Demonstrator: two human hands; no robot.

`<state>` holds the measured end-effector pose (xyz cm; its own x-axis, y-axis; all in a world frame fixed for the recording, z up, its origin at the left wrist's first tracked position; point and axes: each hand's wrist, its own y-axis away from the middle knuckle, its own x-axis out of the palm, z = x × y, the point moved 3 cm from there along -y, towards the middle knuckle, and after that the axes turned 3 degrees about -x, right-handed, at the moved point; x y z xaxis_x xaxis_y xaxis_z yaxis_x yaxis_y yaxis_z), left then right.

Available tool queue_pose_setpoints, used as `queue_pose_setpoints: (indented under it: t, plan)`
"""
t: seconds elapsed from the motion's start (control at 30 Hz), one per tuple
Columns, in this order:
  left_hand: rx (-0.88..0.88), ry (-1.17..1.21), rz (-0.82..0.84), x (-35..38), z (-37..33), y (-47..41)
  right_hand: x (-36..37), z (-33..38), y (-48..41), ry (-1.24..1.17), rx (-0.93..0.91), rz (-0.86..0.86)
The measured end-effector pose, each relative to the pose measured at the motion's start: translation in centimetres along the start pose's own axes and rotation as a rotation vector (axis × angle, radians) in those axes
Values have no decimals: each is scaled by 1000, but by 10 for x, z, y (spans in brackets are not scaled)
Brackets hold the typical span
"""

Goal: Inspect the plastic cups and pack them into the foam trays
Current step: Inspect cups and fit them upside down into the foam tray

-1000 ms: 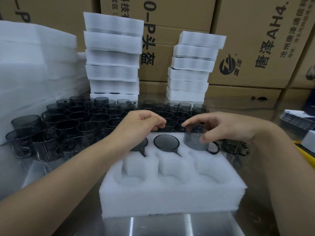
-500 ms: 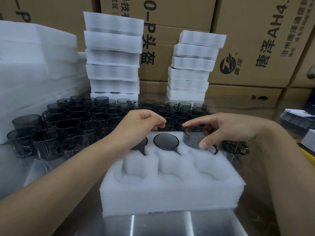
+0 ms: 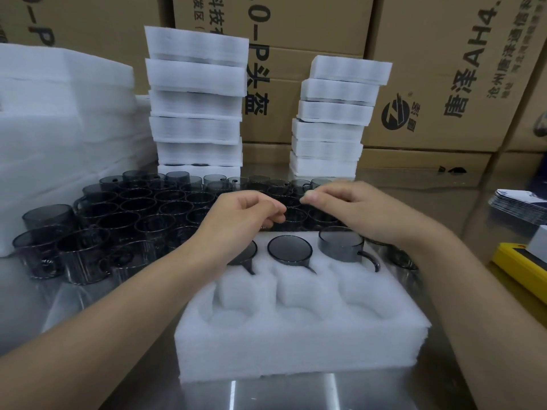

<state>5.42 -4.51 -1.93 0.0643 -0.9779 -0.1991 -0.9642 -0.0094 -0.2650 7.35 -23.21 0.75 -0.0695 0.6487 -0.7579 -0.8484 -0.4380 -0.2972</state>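
A white foam tray (image 3: 296, 344) lies in front of me on the metal table. Its far row holds three smoky grey plastic cups: the left one (image 3: 247, 257) mostly hidden under my left wrist, the middle one (image 3: 290, 250) sunk in, the right one (image 3: 340, 247) standing higher, its handle toward me. The three near pockets hold nothing. My left hand (image 3: 245, 217) hovers above the tray's far edge, its fingers curled with nothing visible in them. Blurred, my right hand (image 3: 349, 205) reaches with loose fingers over the loose cups (image 3: 142, 211) behind the tray.
Two stacks of foam trays (image 3: 195, 99) (image 3: 334, 113) stand behind the cups, with cardboard boxes (image 3: 444, 84) at the back. A pile of foam sheets (image 3: 59, 128) fills the left. To the right lie a stack of cards (image 3: 521, 202), a yellow object (image 3: 521, 267) and one more cup (image 3: 399, 258).
My right hand has let go of the cup in the far right pocket and moved up and back toward the loose cups. My left hand has barely moved.
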Motion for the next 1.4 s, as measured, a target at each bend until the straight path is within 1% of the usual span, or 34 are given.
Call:
queue_pose_setpoints:
  t: [0.07,0.13,0.23,0.4,0.53,0.83,0.97,1.1,1.2,1.3,1.4]
  plan:
    - [37,48,-114,-5,-1,-1,14,1,-5,89,11,-42]
    - [57,78,-186,-8,-2,-2,24,-1,-7,170,46,-10]
    - [61,82,-174,-9,-2,-1,29,-4,-8,208,110,52]
    - [62,83,-160,-8,-2,0,33,-6,-6,285,212,230]
    - [56,89,-164,-9,-1,-1,37,-5,-5,365,239,295]
    - [9,75,-147,-14,-5,-5,42,-5,-4,440,224,319]
    - [-17,0,-181,-40,-13,-18,43,-7,-3,460,186,308]
    - [-19,-152,-194,-74,-11,-31,42,-8,-1,431,182,278]
    - [-33,-326,-116,-95,-6,-36,41,-8,0,378,193,253]
    - [-8,-464,29,-103,-2,-35,40,-7,2,326,210,226]
    - [50,-641,194,-92,1,-32,39,-6,4,304,213,217]
